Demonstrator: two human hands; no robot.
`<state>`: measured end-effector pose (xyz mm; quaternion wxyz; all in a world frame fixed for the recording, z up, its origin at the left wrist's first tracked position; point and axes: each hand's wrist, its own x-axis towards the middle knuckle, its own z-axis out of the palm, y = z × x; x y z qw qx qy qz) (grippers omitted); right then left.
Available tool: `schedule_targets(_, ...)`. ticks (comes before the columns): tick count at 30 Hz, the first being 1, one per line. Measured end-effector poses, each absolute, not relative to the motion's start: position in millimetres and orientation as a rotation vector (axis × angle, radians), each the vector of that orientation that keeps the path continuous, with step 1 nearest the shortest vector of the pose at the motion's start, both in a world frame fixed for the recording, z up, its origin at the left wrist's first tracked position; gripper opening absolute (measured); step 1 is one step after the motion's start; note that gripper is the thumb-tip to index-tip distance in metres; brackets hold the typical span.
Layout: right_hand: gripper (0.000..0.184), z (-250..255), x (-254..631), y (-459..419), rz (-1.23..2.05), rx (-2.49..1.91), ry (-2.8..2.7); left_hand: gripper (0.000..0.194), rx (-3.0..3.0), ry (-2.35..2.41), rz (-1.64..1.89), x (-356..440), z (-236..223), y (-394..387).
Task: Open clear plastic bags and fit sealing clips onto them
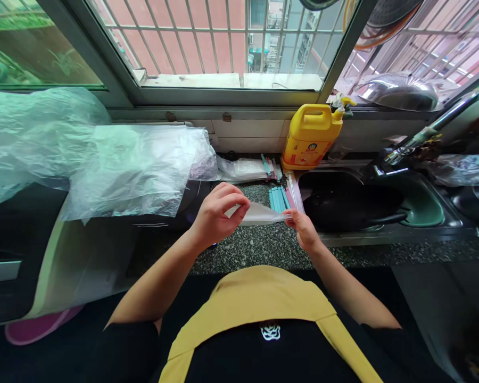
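Observation:
A translucent plastic bag (260, 214) is stretched between my two hands above the speckled countertop (247, 250). At its left end, my left hand (222, 211) is closed, thumb and forefinger pinched together on the edge. My right hand (303, 229) grips the right end between thumb and fingers. Just behind the bag lies a row of turquoise strips (277, 198), which look like bag sealing clips, with pink ones beside them. A clear plastic sleeve (295, 192) lies to their right, close to my right hand.
Farther back are more coloured strips (268, 166) and a clear packet (243, 169). A yellow jug (309, 137) stands by the sink rim (387, 238); a black pan (343, 202) sits in the sink under the faucet (407, 146). Large plastic sheeting (135, 170) covers things at left.

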<state>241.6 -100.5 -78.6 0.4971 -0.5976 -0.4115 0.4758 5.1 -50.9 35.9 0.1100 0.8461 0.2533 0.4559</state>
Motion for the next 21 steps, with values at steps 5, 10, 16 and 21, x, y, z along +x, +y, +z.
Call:
schedule_targets(5, 0.047, -84, 227, -109, 0.963, -1.315, -0.968, 0.010, 2.343, 0.831, 1.266, 4, 36, -52)
schedule_targets(10, 0.042, -94, 228, -110, 0.901, -1.263, -0.995, 0.011, 2.111, 0.842, 1.306, -1, 32, -49)
schedule_targets(16, 0.045, -97, 244, -104, 0.830, -1.195, -1.049, 0.013, 2.052, 0.853, 1.265, -3, 34, -47)
schedule_targets(21, 0.024, -83, 254, -90, 0.770, -1.128, -1.342, 0.013, 2.077, 0.804, 1.232, -2, 41, -44)
